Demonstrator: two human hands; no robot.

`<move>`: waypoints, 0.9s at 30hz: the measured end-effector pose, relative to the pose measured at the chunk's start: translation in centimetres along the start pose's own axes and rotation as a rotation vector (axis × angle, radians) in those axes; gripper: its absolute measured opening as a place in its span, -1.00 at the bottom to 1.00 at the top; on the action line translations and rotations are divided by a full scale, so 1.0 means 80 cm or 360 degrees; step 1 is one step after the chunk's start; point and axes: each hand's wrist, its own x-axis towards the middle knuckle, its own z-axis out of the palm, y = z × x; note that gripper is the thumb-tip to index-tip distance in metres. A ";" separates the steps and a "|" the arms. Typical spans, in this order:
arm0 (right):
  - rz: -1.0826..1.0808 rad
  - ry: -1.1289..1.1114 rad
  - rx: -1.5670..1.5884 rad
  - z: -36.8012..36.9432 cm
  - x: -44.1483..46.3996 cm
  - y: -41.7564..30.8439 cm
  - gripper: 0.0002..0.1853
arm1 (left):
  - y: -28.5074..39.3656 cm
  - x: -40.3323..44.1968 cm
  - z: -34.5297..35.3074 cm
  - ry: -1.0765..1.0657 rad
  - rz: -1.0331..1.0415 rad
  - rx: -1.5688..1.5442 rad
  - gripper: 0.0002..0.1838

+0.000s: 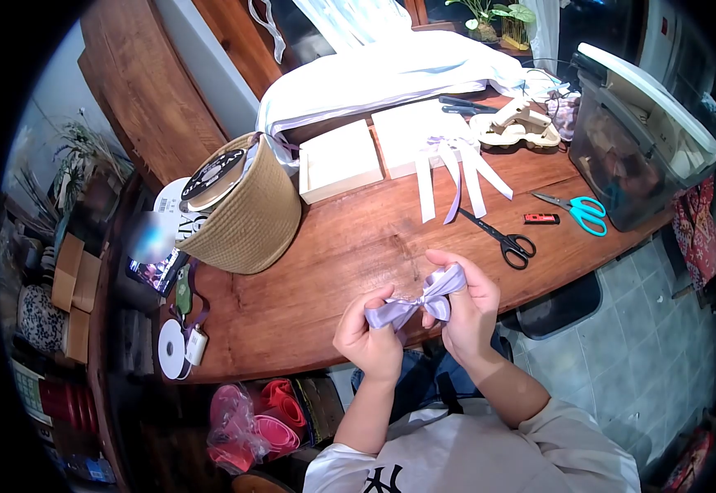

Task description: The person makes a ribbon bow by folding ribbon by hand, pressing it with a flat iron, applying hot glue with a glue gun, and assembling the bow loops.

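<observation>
A shiny lavender ribbon bow is held above the front edge of the wooden table. My left hand pinches its left loop, while my right hand grips the right loop. The bow's gathered middle shows between the hands. Beyond them on the table lie black-handled scissors, a red box-like item and teal-handled scissors. White and lavender ribbon strips hang over the edge of a pale wooden tray.
A woven basket stands on the left of the table. Near the left edge lies a white ribbon spool. A second pale tray and an egg carton sit at the back. A lidded plastic bin occupies the right end.
</observation>
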 end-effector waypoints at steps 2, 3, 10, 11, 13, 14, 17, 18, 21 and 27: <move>-0.0073 0.0046 -0.0049 0.003 0.002 0.001 -0.74 | 0.000 0.001 0.000 0.0033 -0.0076 -0.0088 -0.77; -0.0102 0.0005 -0.0070 0.004 0.004 -0.001 -0.75 | 0.000 0.001 0.000 0.0050 -0.0115 -0.0132 -0.76; -0.0499 0.0017 -0.0458 0.001 0.007 0.003 -0.75 | 0.009 0.009 0.006 0.0000 -0.0193 -0.0273 -0.71; -0.0530 0.0079 -0.0513 -0.001 0.003 0.007 -0.74 | 0.013 0.007 0.009 0.0015 -0.0221 -0.0326 -0.71; -0.0557 0.0195 -0.0347 0.002 -0.001 0.012 -0.73 | 0.018 0.002 0.015 0.0063 -0.0249 -0.0425 -0.71; -0.0569 0.0251 -0.0263 0.004 -0.002 0.014 -0.72 | 0.020 -0.001 0.019 0.0095 -0.0250 -0.0471 -0.70; -0.0711 0.0194 -0.0198 0.001 -0.002 0.013 -0.71 | 0.026 -0.001 0.019 0.0052 -0.0151 -0.0643 -0.66; -0.0658 0.0190 -0.0111 0.004 -0.003 0.010 -0.71 | 0.028 0.000 0.019 0.0009 -0.0104 -0.0706 -0.65; -0.0529 0.0178 0.0098 0.015 -0.004 -0.005 -0.72 | 0.046 0.007 0.034 0.0154 -0.0249 -0.0842 -0.61; -0.0189 0.0156 0.0306 0.021 -0.001 -0.014 -0.75 | 0.041 0.011 0.026 0.0132 -0.0432 -0.1031 -0.68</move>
